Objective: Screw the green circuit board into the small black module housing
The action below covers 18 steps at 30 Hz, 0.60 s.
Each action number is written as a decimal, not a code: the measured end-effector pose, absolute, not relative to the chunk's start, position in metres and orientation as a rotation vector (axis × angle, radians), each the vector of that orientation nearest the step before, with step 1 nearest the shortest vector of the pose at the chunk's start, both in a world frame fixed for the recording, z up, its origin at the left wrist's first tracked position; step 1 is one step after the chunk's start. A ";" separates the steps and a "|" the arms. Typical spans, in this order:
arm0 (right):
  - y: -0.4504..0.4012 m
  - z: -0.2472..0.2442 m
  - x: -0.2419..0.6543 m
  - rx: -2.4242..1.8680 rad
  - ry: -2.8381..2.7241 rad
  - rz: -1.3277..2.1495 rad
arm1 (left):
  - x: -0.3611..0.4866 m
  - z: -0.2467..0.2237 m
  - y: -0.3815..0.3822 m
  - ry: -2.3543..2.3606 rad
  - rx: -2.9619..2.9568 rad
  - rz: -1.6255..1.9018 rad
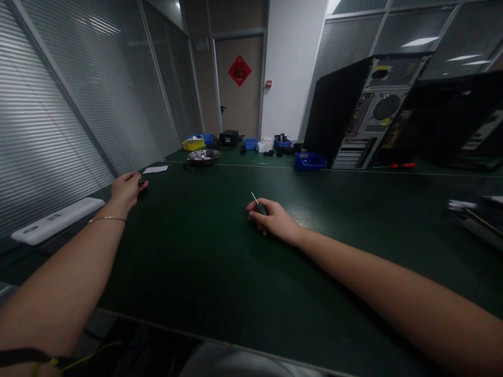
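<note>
My right hand (275, 217) is over the middle of the dark green table (188, 251), its fingers closed round the dark green handle of a small screwdriver (260, 208). The thin metal shaft points up and away from me. At the far left, my left hand (126, 189) is stretched out with its fingers pinched on a small dark object (141, 181), whose kind I cannot make out. A sheet of white paper (156, 169) lies just beyond that hand. On the left wrist is a thin bracelet.
A white power strip (57, 220) lies at the left edge. Toward the back stand a round metal dish (204, 157), a yellow bin (194, 144) and a blue bin (310, 161). A computer tower (334, 110) rises at the right, near a red-handled tool (403, 165).
</note>
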State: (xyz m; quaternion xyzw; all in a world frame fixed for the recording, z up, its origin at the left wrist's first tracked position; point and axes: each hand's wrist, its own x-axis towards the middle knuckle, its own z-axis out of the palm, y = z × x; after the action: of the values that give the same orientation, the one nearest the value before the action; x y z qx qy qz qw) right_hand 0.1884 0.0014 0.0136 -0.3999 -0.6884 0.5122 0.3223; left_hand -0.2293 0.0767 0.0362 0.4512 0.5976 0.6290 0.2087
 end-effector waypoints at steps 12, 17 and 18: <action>0.004 0.011 0.190 -1.038 -1.850 1.320 | -0.238 0.018 0.076 1.904 1.179 1.703; 0.005 0.009 0.191 -1.026 -1.880 1.310 | -0.235 0.021 0.071 1.845 1.213 1.700; 0.006 0.007 0.191 -1.017 -1.887 1.304 | -0.234 0.022 0.071 1.829 1.211 1.704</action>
State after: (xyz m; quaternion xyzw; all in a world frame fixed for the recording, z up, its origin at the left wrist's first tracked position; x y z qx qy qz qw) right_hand 0.1914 0.0058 0.0074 -0.3852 -0.7148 0.4939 0.3111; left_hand -0.2343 0.0705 0.0216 0.4289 0.6476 0.6033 0.1808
